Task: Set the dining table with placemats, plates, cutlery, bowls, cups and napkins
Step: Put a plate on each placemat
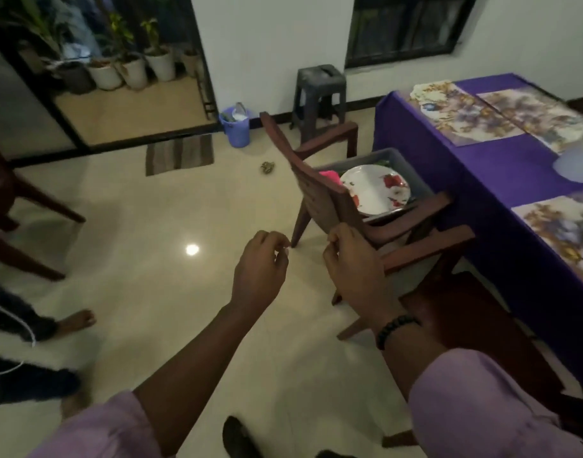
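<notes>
— Much done already?
— Only placemats (468, 117) laid on the purple table (482, 166); plates, cutlery, bowls, cups, napkins not yet set, as judged.
— And the plate (376, 190)?
— Lay in a grey tub (412, 175) on the chair (320, 193) seat, at about one o'clock from both hands (just past the backrest).
— Hands?
— Right hand (353, 262) gripped the backrest; left hand (260, 262) hung loosely curled, held nothing.

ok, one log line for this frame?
right hand grips chair back | left hand free | plate in tub on chair | placemats laid
</notes>
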